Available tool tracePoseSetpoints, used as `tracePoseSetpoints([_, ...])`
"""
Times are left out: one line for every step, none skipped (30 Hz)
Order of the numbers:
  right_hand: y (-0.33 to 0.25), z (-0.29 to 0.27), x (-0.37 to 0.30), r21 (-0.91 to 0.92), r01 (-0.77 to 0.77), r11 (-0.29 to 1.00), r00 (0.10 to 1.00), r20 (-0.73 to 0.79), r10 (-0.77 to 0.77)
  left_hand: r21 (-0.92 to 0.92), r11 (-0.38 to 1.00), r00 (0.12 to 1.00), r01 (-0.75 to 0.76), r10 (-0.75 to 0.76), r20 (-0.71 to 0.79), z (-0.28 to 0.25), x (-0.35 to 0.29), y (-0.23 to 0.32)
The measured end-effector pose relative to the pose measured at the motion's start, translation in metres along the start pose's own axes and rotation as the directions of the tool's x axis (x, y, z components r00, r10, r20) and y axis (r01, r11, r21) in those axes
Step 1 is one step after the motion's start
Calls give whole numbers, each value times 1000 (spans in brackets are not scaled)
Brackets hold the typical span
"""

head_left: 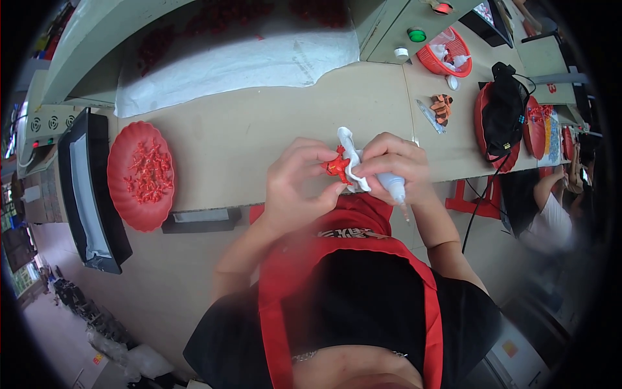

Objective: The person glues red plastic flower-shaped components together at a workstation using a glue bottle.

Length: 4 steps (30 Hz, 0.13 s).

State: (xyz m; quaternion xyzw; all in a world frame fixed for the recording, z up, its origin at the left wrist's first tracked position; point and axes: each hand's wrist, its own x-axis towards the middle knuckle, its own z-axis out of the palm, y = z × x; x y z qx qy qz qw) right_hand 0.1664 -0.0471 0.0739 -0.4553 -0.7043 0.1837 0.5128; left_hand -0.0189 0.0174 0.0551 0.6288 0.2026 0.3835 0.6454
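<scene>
Over the near edge of the table, my left hand (289, 180) pinches a small red figurine (337, 167) between thumb and fingers. A wavy white piece (347, 141) stands against the figurine's right side; whether the two are joined I cannot tell. The fingertips of my right hand (403, 159) grip this white piece. Tucked in the same hand is a small translucent squeeze bottle (391, 185) with a thin nozzle, tilted downward toward me. My right fingers partly hide the bottle's body.
At left, a scalloped red tray (118, 188) carries several small red parts, beside a long black tray (91, 194). White sheeting (259, 71) lies under a grey housing. At right are a red basket (424, 61), an orange-brown striped object (442, 109) and a black bag (505, 120).
</scene>
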Motion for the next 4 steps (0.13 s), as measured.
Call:
tracePoseSetpoints([0, 1, -1, -19, 2, 1000, 1000, 22, -1, 2, 1000, 1000, 7, -7, -3, 0, 0, 0])
tracePoseSetpoints([1, 2, -1, -20, 3, 1000, 1000, 22, -2, 2, 1000, 1000, 6, -6, -3, 0, 0, 0])
tracePoseSetpoints([2, 2, 0, -41, 29, 999, 999, 29, -28, 3, 1000, 1000, 12, -12, -1, 0, 0, -1])
tracePoseSetpoints([3, 2, 1, -60, 56, 997, 998, 39, -53, 4, 1000, 1000, 18, -18, -1, -1, -1, -1])
